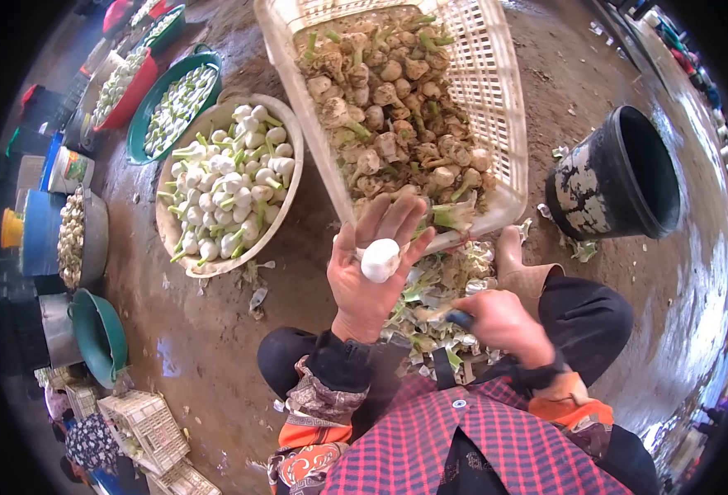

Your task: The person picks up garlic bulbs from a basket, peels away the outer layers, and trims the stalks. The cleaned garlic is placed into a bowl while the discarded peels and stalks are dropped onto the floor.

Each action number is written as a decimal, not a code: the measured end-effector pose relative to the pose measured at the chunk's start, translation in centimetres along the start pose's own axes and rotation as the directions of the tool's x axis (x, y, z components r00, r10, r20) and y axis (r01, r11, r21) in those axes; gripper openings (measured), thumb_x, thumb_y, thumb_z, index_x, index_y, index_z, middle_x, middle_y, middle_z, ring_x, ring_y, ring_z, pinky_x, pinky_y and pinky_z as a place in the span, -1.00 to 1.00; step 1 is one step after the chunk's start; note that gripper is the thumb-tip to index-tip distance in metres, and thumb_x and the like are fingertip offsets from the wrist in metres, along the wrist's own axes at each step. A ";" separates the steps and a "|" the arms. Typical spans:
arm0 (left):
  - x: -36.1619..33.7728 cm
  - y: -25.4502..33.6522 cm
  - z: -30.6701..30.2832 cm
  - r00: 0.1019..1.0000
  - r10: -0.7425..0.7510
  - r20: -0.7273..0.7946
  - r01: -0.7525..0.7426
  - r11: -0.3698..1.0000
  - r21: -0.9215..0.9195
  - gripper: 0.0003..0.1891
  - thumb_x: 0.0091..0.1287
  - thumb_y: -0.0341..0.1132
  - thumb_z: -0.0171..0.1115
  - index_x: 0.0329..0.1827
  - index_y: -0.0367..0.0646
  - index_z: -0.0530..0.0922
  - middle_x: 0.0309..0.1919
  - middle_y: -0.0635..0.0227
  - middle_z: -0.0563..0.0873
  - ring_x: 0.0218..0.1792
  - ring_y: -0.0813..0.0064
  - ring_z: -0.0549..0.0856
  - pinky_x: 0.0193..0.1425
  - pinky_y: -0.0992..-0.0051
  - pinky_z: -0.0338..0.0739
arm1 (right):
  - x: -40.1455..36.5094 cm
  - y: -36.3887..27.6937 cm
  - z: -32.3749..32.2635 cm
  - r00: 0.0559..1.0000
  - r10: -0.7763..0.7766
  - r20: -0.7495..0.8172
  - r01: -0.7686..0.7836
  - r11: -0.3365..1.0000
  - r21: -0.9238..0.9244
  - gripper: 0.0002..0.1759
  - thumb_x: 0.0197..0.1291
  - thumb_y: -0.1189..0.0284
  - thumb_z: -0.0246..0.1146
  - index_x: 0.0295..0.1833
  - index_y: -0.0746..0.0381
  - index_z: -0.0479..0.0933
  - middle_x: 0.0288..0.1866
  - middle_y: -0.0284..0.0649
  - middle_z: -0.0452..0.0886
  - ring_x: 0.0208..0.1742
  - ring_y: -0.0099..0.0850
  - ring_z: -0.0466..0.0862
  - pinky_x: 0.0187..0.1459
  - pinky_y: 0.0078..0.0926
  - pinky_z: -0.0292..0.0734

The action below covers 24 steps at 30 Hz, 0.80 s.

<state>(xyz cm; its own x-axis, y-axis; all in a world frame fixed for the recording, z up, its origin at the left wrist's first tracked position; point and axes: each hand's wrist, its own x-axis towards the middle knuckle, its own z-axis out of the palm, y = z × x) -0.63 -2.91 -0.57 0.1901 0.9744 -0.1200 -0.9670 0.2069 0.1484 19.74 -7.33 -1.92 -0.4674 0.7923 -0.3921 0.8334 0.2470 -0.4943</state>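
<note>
Head view: left hand [362,285] at frame centre, palm up, grip open, fingers spread. A peeled white bulb [380,260] rests on the fingers, not clamped. Right hand [503,323] is lower right of centre, grip closed on a knife [455,316] with a blue handle. A peel pile [442,280] sits between the hands. A white crate [496,99] of unpeeled bulbs is at top centre, tilted. A round basket [286,115] of peeled bulbs is at upper left, a black bucket [587,186] at right, all on wet ground [215,330].
</note>
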 end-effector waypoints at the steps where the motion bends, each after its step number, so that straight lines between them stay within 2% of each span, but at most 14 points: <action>1: 0.0 -0.1 -0.9 0.999 -0.017 -0.042 0.020 0.997 0.076 -0.51 0.46 -0.08 -0.23 0.24 -0.24 0.40 0.12 0.05 0.55 0.24 0.14 0.45 0.34 0.03 0.24 | 0.9 0.4 1.6 0.995 0.079 -0.068 -0.097 0.944 -0.314 -0.88 0.01 0.43 0.22 -0.31 0.12 0.63 -0.25 -0.05 0.64 -0.25 -0.11 0.64 -0.20 -0.26 0.55; 3: -0.4 -0.3 -4.2 0.991 -0.023 -0.129 0.051 0.974 0.220 -0.55 0.46 -0.11 -0.20 0.18 -0.26 0.44 -0.03 0.07 0.65 0.09 0.16 0.59 0.25 0.11 0.38 | 3.1 1.6 1.4 0.943 0.083 -0.323 -0.068 0.996 0.058 -0.77 -0.10 0.61 0.20 -0.26 0.17 0.61 -0.18 -0.09 0.63 -0.15 -0.13 0.63 -0.14 -0.23 0.52; 4: -0.7 -0.6 -4.5 0.975 0.006 -0.224 0.068 0.944 0.322 -0.59 0.47 -0.14 -0.16 0.10 -0.29 0.46 -0.23 0.12 0.71 -0.12 0.22 0.67 0.10 0.21 0.50 | 4.6 2.3 1.0 0.907 0.114 -0.405 -0.016 0.971 0.238 -0.70 -0.13 0.66 0.18 -0.22 0.18 0.60 -0.16 -0.10 0.62 -0.13 -0.11 0.62 -0.13 -0.22 0.51; 5: -0.8 -0.8 -5.2 0.965 0.006 -0.264 0.094 0.927 0.362 -0.58 0.48 -0.14 -0.20 0.12 -0.32 0.42 -0.17 0.05 0.68 -0.06 0.16 0.65 0.14 0.22 0.48 | 6.4 2.7 0.4 0.846 0.075 -0.528 0.057 0.972 0.228 -0.63 -0.16 0.70 0.16 -0.16 0.18 0.58 -0.12 -0.09 0.61 -0.10 -0.10 0.61 -0.11 -0.24 0.50; 6: -0.6 -1.0 -5.7 0.954 0.010 -0.301 0.117 0.908 0.402 -0.56 0.49 -0.14 -0.23 0.14 -0.36 0.38 -0.11 -0.03 0.65 -0.01 0.11 0.63 0.18 0.22 0.46 | 8.5 3.2 -0.5 0.765 0.035 -0.643 0.130 0.970 0.206 -0.56 -0.18 0.73 0.14 -0.11 0.17 0.57 -0.07 -0.09 0.60 -0.08 -0.09 0.60 -0.08 -0.25 0.49; 8: -0.2 -1.2 -3.4 0.949 0.007 -0.315 0.068 0.972 0.227 -0.54 0.49 -0.11 -0.22 0.14 -0.35 0.40 -0.07 0.00 0.65 0.07 0.09 0.59 0.24 0.17 0.41 | 13.0 4.4 -1.6 0.682 -0.127 -0.720 0.212 0.977 0.028 -0.65 -0.17 0.67 0.13 -0.19 0.19 0.56 -0.02 -0.09 0.57 0.04 -0.06 0.52 -0.05 -0.27 0.49; 11: 0.2 -0.7 -2.1 0.955 -0.004 -0.295 0.023 0.998 0.062 -0.51 0.49 -0.08 -0.25 0.15 -0.35 0.40 0.00 0.00 0.62 0.16 0.04 0.52 0.32 0.12 0.34 | 18.1 6.4 -1.7 0.812 -0.401 -0.424 0.209 0.878 -0.430 -0.59 -0.13 0.66 0.14 -0.08 0.13 0.56 0.14 -0.14 0.50 0.23 -0.15 0.42 0.07 -0.34 0.46; 15: 0.5 -0.4 -2.8 0.960 0.018 -0.280 0.010 0.995 0.097 -0.49 0.49 -0.06 -0.29 0.16 -0.34 0.40 0.06 -0.01 0.59 0.18 0.02 0.50 0.35 0.08 0.29 | 20.6 9.0 -1.3 0.939 -0.195 -0.285 0.077 0.923 -0.378 -0.59 -0.10 0.65 0.12 -0.06 0.12 0.57 0.19 -0.14 0.48 0.26 -0.13 0.39 0.08 -0.30 0.47; 18: 0.7 -0.4 -3.2 0.934 0.051 -0.353 0.034 0.972 0.232 -0.59 0.47 -0.17 -0.18 0.18 -0.29 0.39 0.10 0.04 0.57 0.13 0.06 0.55 0.24 0.16 0.44 | 20.1 8.7 -1.1 0.804 -0.073 -0.589 -0.003 0.992 -0.128 -0.74 -0.09 0.59 0.23 -0.20 0.14 0.56 -0.03 -0.14 0.51 0.02 -0.06 0.50 -0.04 -0.31 0.51; 19: 0.8 -0.4 -2.9 0.915 0.062 -0.399 0.058 0.958 0.282 -0.63 0.46 -0.23 -0.13 0.20 -0.27 0.38 0.10 0.06 0.56 0.12 0.09 0.57 0.19 0.20 0.49 | 18.5 6.6 -2.9 0.848 0.214 -0.486 -0.089 0.959 0.268 -0.79 0.06 0.58 0.22 -0.14 0.21 0.53 -0.05 -0.12 0.55 -0.07 -0.13 0.58 -0.05 -0.39 0.50; 20: 0.9 -0.6 -2.6 0.895 0.072 -0.441 0.087 0.940 0.330 -0.65 0.45 -0.29 -0.08 0.22 -0.26 0.37 0.10 0.09 0.56 0.11 0.11 0.58 0.15 0.25 0.54 | 17.2 5.3 -3.8 0.880 0.333 -0.338 -0.035 0.756 0.654 -0.81 0.10 0.56 0.21 -0.12 0.23 0.52 -0.08 -0.14 0.56 -0.08 -0.19 0.59 -0.06 -0.43 0.50; 21: 0.9 -1.0 -2.3 0.907 0.085 -0.413 0.095 0.913 0.397 -0.64 0.41 -0.36 -0.02 0.24 -0.26 0.36 0.10 0.13 0.56 0.09 0.18 0.59 0.11 0.32 0.55 | 15.9 4.3 -4.4 0.914 0.376 -0.155 -0.011 0.402 0.916 -0.81 0.15 0.53 0.21 -0.09 0.26 0.51 -0.10 -0.16 0.58 -0.09 -0.26 0.60 -0.07 -0.46 0.49; 22: 0.9 -1.6 -1.9 0.919 0.097 -0.383 0.100 0.880 0.464 -0.62 0.38 -0.42 0.04 0.26 -0.25 0.34 0.10 0.18 0.55 0.08 0.24 0.60 0.06 0.39 0.57 | 14.6 3.1 -4.5 0.943 0.332 0.027 -0.018 -0.032 0.999 -0.81 0.20 0.50 0.21 -0.07 0.29 0.49 -0.12 -0.18 0.59 -0.10 -0.32 0.61 -0.08 -0.49 0.48; 24: 0.8 -2.5 -1.8 0.945 0.142 -0.294 0.059 0.812 0.580 -0.54 0.30 -0.52 0.14 0.28 -0.26 0.32 0.09 0.25 0.55 0.05 0.37 0.60 0.02 0.49 0.59 | 11.8 -0.2 -3.7 0.973 0.228 -0.033 0.072 -0.163 0.984 -0.76 0.24 0.47 0.20 -0.02 0.33 0.47 -0.16 -0.24 0.59 -0.11 -0.44 0.59 -0.09 -0.53 0.48</action>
<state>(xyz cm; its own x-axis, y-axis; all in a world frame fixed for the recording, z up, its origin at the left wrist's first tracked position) 1.61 -2.78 -2.77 -0.0073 0.9245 -0.3812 -0.6761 0.2763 0.6831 15.12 4.08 -3.58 -0.2551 0.8459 -0.4684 -0.4592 -0.5323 -0.7112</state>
